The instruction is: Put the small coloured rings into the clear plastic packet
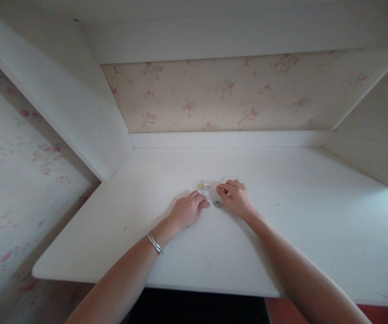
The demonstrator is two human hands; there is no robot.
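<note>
On the white desk, both hands flank a small round disc

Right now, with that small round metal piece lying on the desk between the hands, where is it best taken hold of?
Pinch the metal piece by its rim, coming straight down from above. It looks flat and round on the desk, so only its edges offer a hold. The left hand and right hand flank it closely, leaving the top free. Finer detail is too small to tell.
</note>
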